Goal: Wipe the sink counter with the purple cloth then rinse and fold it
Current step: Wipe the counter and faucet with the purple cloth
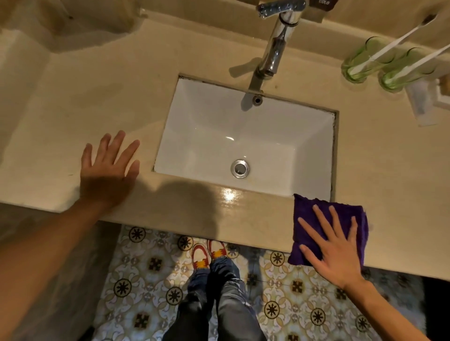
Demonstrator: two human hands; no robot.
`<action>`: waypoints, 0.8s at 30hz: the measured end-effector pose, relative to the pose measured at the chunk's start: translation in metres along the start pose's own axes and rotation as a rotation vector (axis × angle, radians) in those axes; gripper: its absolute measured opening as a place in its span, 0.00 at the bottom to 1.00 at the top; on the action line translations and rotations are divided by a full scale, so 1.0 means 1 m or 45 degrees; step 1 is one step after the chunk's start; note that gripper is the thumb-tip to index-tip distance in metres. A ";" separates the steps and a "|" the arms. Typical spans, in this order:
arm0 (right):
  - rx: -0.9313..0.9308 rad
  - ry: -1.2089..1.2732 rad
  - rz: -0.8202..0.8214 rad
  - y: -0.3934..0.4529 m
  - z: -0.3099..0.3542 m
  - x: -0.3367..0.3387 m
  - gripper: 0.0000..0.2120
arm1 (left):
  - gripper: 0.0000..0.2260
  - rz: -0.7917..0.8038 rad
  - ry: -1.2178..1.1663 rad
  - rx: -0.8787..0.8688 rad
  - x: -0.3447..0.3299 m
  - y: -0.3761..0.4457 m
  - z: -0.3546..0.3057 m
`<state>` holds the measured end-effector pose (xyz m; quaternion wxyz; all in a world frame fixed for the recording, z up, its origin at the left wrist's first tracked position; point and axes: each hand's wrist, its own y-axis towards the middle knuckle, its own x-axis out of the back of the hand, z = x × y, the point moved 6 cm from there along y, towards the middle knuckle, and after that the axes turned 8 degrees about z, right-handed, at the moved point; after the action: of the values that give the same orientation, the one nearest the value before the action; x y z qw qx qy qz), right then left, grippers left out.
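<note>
head view, looking steeply down over a beige sink counter [73,102] with a white rectangular basin [207,126] sunk into it, chrome drain [240,168] near the front of the bowl, overflow hole on the far wall. purple cloth [306,214], folded to a rough square, lying flat on the counter's front strip just right of the basin's near right corner, one edge reaching the counter lip. right hand [333,248] pressed flat on top of the cloth, fingers straight and spread wide, gripping nothing. left hand [109,170] laid palm-down on bare counter just left of the basin, fingers likewise straight and fanned, holding nothing. chrome faucet [275,48] rising behind the basin, spout over the far rim. dark tag [325,3] at the top edge beside the tap handle, lettered "cold", partly cropped. two green glasses [365,60] at the far right of the counter, each with a white toothbrush [401,39] leaning in it; a white tube lying just beside them, print too blurred to read. wet glare on the front strip ahead of the drain. below the lip, patterned floor tiles [146,280], jeans, and red-and-white shoes [209,253] with yellow.
</note>
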<state>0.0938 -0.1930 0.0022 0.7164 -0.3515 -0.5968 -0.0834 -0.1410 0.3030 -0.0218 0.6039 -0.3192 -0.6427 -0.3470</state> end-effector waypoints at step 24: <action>0.293 0.097 -0.010 0.149 0.385 0.047 0.28 | 0.16 -0.133 -0.085 -0.098 0.035 0.035 0.067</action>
<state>-0.1200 0.1631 0.0002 0.7737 -0.2611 -0.5764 -0.0305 -0.1511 0.3782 0.0128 0.5504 -0.3195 -0.6646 -0.3916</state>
